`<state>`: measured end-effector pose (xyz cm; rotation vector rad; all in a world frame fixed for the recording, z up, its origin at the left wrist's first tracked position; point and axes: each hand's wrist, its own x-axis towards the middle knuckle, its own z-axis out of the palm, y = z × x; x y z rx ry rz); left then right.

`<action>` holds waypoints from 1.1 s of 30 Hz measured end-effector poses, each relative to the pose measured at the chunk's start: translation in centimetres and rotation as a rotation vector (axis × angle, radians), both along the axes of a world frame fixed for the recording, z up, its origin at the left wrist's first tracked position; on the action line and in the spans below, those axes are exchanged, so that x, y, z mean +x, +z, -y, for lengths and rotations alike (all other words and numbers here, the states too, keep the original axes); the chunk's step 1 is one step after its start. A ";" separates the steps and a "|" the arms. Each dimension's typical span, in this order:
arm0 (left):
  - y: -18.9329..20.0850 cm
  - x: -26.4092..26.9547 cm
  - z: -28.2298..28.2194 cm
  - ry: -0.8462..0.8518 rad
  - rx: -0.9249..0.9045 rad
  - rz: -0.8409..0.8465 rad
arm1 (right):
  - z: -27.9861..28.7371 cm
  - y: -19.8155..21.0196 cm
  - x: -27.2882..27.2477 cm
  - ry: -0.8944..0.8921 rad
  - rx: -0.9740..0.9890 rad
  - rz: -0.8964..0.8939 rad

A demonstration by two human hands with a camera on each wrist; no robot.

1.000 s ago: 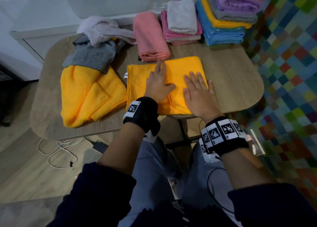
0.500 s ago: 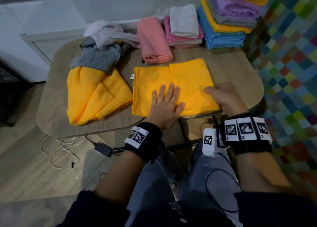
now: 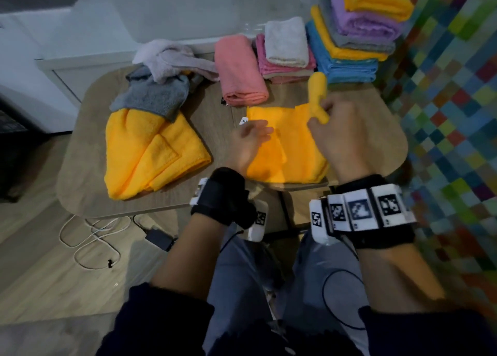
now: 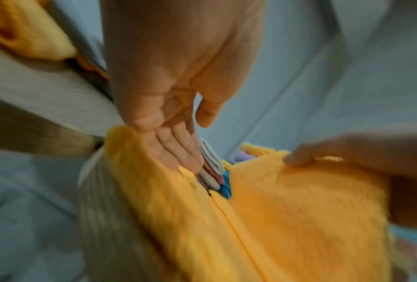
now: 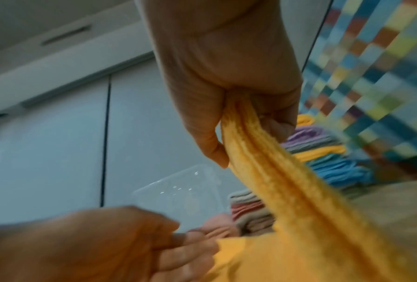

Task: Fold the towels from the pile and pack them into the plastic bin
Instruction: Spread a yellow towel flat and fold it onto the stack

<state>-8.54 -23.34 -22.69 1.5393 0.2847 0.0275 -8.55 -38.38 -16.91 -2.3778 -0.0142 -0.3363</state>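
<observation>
A towel (image 3: 290, 151) lies at the table's (image 3: 80, 151) near edge. Left of it sits a crumpled heap (image 3: 150, 140). Beyond it are folded stacks (image 3: 349, 46), far right, and the plastic bin (image 5: 178, 194) behind them.

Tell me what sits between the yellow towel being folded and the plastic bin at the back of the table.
The rolled pink towel and the small pink-and-white folded stack lie between the yellow towel and the clear bin. The right hand would have to carry it over them.
</observation>
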 end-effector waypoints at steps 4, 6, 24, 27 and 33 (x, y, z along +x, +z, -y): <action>0.9 0.8 -1.9 -0.073 -0.239 -0.199 | -4.9 -1.4 -0.9 0.163 -0.059 0.012; 0.9 1.2 -1.8 -0.068 -0.155 -0.216 | -6.2 -2.0 -1.4 0.258 -0.103 -0.012; -1.5 1.2 -2.0 -0.032 0.676 -0.195 | -3.0 -8.8 0.1 0.345 -0.392 -0.169; -1.1 1.1 -1.6 -0.101 0.847 -0.234 | -2.5 -8.2 0.7 0.365 -0.239 -0.199; -0.3 -0.1 -0.5 -0.120 0.922 -0.156 | -1.8 -5.1 1.1 -0.054 0.093 -0.384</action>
